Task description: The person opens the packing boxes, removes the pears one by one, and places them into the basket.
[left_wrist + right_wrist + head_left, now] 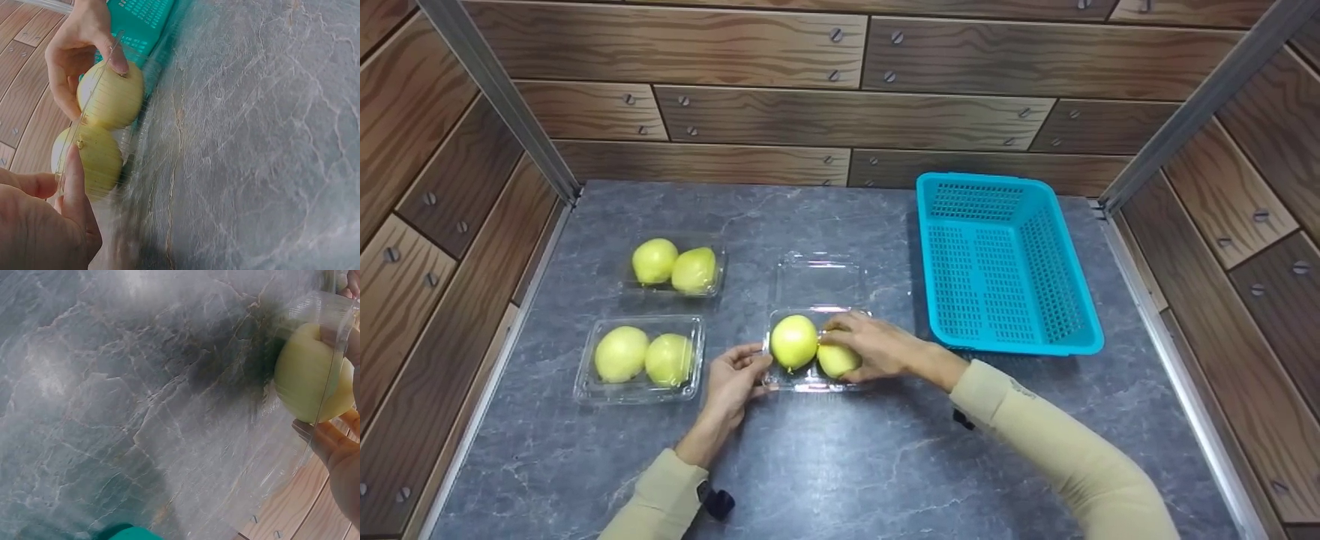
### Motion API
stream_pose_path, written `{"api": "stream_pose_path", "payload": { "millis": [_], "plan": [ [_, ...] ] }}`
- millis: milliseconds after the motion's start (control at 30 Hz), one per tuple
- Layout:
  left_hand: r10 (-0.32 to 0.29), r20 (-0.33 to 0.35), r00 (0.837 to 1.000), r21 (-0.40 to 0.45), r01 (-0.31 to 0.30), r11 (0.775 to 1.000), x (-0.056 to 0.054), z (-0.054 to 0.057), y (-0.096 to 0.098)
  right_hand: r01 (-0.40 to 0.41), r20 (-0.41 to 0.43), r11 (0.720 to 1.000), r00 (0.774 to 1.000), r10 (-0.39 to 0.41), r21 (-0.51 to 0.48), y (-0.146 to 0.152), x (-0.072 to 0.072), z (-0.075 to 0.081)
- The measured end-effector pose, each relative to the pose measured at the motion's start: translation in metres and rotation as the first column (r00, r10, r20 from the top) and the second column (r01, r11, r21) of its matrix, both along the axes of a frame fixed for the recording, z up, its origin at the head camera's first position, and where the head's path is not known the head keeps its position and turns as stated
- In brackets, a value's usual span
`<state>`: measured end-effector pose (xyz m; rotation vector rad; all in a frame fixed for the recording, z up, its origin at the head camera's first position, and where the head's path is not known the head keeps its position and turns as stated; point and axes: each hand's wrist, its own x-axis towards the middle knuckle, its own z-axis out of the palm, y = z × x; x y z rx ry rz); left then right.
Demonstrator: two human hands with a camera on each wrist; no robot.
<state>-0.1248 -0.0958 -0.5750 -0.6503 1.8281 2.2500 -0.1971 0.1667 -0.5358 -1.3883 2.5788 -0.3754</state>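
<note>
A clear plastic clamshell box (pixel 810 386) stands in the middle of the table, its lid (pixel 821 281) folded back behind it. Inside, on the left, sits a round yellow-green fruit (pixel 793 342) with a short stem. My right hand (pixel 877 346) grips a second fruit (pixel 838 361) in the box's right half, thumb at the front and fingers over the back. This fruit (pixel 306 377) shows through the clear wall in the right wrist view. My left hand (pixel 735 379) pinches the left rim of the box between thumb and fingers, as the left wrist view shows.
Two clear boxes with two yellow-green fruits each stand at the left, one box (pixel 585 386) nearer and one box (pixel 721 281) farther back. A turquoise plastic basket (pixel 1091 337) is at the right. Wood-patterned walls (pixel 765 112) enclose the grey marbled table (pixel 840 480).
</note>
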Motion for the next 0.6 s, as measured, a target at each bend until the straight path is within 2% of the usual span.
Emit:
{"api": "stream_pose_path", "payload": {
  "millis": [333, 467, 600],
  "plan": [
    [-0.009, -0.014, 1.0, -0.003, 0.009, 1.0, 0.001, 0.0, 0.003, -0.003, 0.018, 0.999, 1.0, 0.003, -0.032, 0.004, 0.001, 0.005],
    [0.001, -0.01, 1.0, -0.003, -0.001, 1.0, 0.001, -0.001, 0.003, -0.013, -0.008, 0.998, 1.0, 0.012, -0.061, 0.005, -0.001, 0.012],
    [0.006, -0.012, 1.0, 0.003, -0.006, 1.0, 0.001, -0.001, 0.003, -0.016, -0.031, 0.999, 0.999, 0.014, -0.046, 0.005, -0.004, 0.017]
  ]
}}
